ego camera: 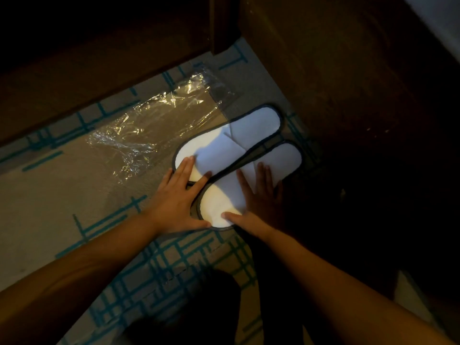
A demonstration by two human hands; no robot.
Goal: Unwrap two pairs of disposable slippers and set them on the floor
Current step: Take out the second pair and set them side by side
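Note:
Two white disposable slippers with dark trim lie flat side by side on the patterned carpet, toes pointing up and right. My left hand point(178, 197) rests flat with straight fingers across the heel of the far slipper point(239, 138) and the edge of the near slipper point(224, 197). My right hand point(256, 195) lies flat on the near slipper, fingers spread, thumb at its heel. A crumpled clear plastic wrapper point(154, 123) lies empty on the carpet to the left of the slippers.
Dark wooden furniture point(336, 83) stands behind and to the right of the slippers, its corner close to their toes. Beige carpet with teal line pattern point(62, 195) stretches to the left. My dark-clad knee point(199, 307) is below.

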